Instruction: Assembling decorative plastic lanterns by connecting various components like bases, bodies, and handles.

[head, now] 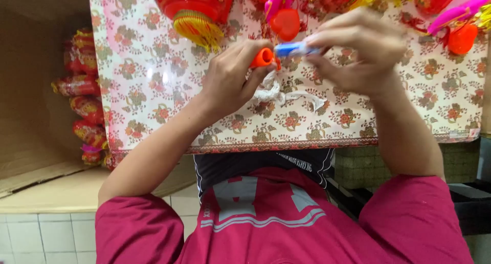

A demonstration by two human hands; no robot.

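A table spread with a floral plastic cloth (153, 90) filled most of your view, set right against your body so that the work sat just below your chin, where both forearms could reach it without stretching. To your left an open cardboard box (41, 141) stood beside the table edge, with red wrapped bundles (84, 110) stacked in it next to the cloth, close enough to be reached sideways. Along the far edge of the cloth lay a row of red and yellow lantern-like ornaments (192, 13) with fringes, and pink and orange plastic pieces (460, 28) at the far right, lined up away from the bare middle where you worked. Your left hand (227, 80) was curled shut around an orange tube-like piece (263, 57), thumb on top and fingers wrapped under, so that its round open end pointed toward the other hand. Your right hand (358, 51) pinched a small blue cylinder (294, 49) between thumb and bunched fingertips, held level and end-on to the orange piece, the 2 ends touching or nearly so; I could not tell whether one had entered the other. Both parts were raised just above the cloth, near its middle. Under them lay a crumpled white scrap (279, 92), apparently paper or thin plastic, loose on the cloth beneath your hands.
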